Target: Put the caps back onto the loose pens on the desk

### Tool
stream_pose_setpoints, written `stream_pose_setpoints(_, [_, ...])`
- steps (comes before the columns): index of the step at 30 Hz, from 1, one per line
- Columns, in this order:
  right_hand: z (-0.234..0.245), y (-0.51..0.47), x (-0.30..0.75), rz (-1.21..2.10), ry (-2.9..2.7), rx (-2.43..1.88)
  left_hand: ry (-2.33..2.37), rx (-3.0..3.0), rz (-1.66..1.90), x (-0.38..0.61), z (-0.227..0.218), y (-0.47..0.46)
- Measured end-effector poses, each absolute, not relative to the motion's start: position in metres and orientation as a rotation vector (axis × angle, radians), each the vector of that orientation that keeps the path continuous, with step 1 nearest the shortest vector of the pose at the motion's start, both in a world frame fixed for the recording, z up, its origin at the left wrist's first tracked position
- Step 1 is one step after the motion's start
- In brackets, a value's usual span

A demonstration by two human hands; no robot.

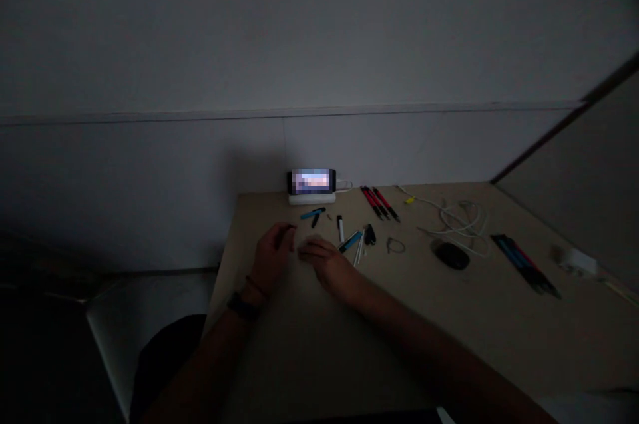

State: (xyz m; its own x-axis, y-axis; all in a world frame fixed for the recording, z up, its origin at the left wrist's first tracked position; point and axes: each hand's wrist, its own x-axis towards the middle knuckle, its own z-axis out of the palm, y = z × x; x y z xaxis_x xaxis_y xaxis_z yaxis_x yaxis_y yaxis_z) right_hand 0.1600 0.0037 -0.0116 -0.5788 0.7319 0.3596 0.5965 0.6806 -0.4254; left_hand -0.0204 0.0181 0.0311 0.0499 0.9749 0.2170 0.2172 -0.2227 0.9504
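Note:
Both hands are close together over the left part of the desk (299, 331), fingertips a small gap apart. My left hand (273, 252) is closed, its thumb and fingers bent together around something dark and too small to make out. Just to its right, my right hand (327, 263) has its fingers pressed together and slightly blurred; what they pinch is hidden. Beyond them lie a blue pen barrel (313, 213) and a short black piece (315, 219). Right of my right hand are a white-and-black pen part (340, 227), another blue barrel (350, 241), thin white tubes (359, 249) and black pieces (370, 235).
A lit phone (312, 182) leans on a white block (312, 199) by the wall. Further right are red pens (379, 203), a small cable loop (396, 245), a coiled white cable (464, 221), a black mouse (452, 255), dark pens (526, 265) and a white plug (579, 263).

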Motion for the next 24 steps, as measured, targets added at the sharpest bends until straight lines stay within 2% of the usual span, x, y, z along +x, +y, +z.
stream_pose_setpoints(4, [-0.012,0.009,0.165,0.398,-2.322,-1.025,1.151,2.142,1.147,-0.017,0.035,0.006])
stream_pose_setpoints(11, [-0.006,0.015,0.173,0.479,-2.262,-0.962,0.562,2.875,1.016,0.019,0.031,-0.036])
stream_pose_setpoints(16, [-0.006,0.013,0.170,0.419,-2.218,-1.018,0.071,3.054,0.986,0.041,0.020,-0.075])
stream_pose_setpoints(19, [-0.007,0.013,0.170,0.419,-2.201,-1.017,-0.098,3.095,0.802,0.047,0.012,-0.086])
stream_pose_setpoints(24, [-0.006,0.010,0.169,0.421,-2.193,-1.051,-0.055,3.050,0.868,0.049,0.007,-0.083])
